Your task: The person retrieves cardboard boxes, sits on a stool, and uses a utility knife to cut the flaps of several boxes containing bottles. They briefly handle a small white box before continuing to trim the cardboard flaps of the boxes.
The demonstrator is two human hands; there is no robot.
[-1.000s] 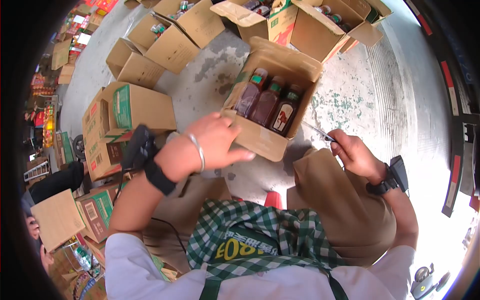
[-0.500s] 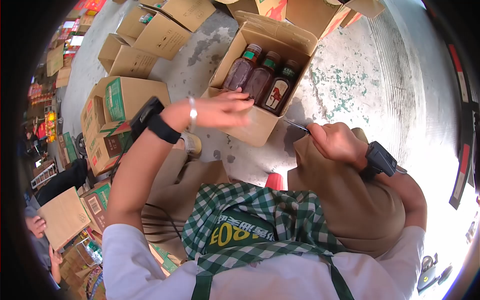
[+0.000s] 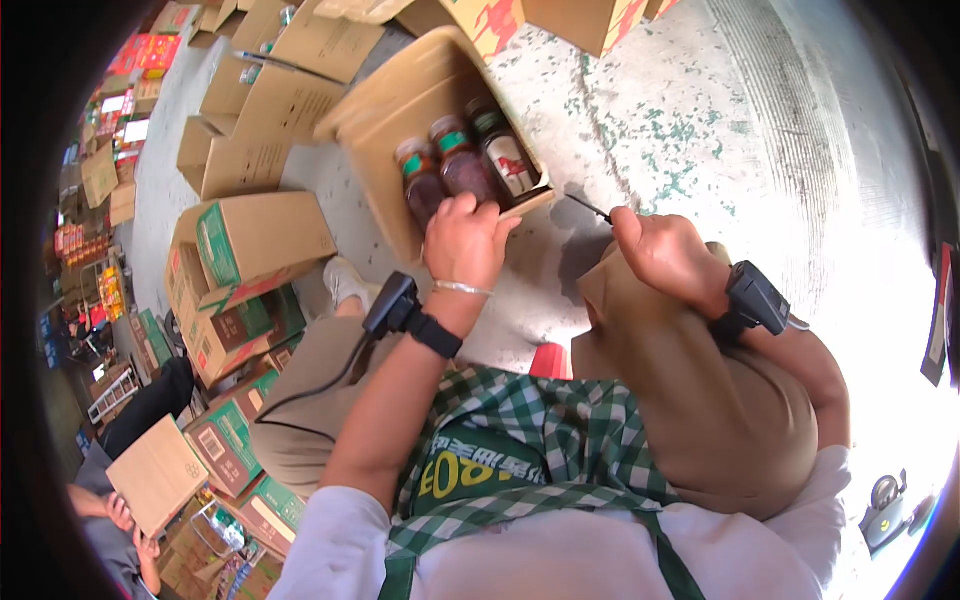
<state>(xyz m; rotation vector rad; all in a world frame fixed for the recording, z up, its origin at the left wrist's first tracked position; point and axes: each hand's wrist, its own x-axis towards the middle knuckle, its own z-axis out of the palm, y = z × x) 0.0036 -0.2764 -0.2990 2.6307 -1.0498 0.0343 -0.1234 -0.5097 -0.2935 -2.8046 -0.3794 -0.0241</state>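
A cardboard box [image 3: 380, 135] stands open on the floor in front of me, turned at an angle. Three dark bottles show inside it: two with green neck bands, a left bottle [image 3: 421, 185] and a middle bottle [image 3: 463, 170], and a right bottle [image 3: 512, 165] with a white label bearing a red figure. My left hand [image 3: 465, 240] curls its fingers over the box's near edge, close to the bottles; its fingertips are partly hidden. To the right of the box, my right hand [image 3: 665, 255] is closed around a slim dark pointed tool [image 3: 588, 207], tip toward the box.
More open cartons [image 3: 270, 120] stand at the upper left, and a carton with a green panel [image 3: 265, 235] is beside my left leg. A red object [image 3: 550, 361] shows between my knees. At lower left, another person's hands hold a carton [image 3: 158, 475].
My left hand has come down onto the box's near edge and taken hold of it. The box has turned and shifted left in view. My right hand still holds the tool.
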